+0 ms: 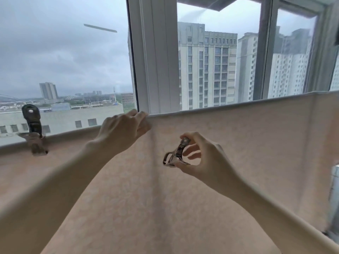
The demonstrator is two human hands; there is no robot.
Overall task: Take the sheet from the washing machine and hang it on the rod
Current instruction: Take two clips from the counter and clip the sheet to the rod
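Observation:
A pale pink patterned sheet (247, 143) hangs folded over the rod, which is hidden under the sheet's top fold running from lower left to upper right. My left hand (122, 131) pinches that top fold near the middle. My right hand (198, 156) holds a metal clothes clip (176, 154) in front of the sheet, a little below the fold and to the right of my left hand. Another metal clip (34, 131) with a dark handle is clamped on the fold at the far left.
Large windows with a white frame (156, 57) stand right behind the sheet, showing tall buildings and a cloudy sky. A narrow gap at the right edge shows something grey beyond the sheet's side.

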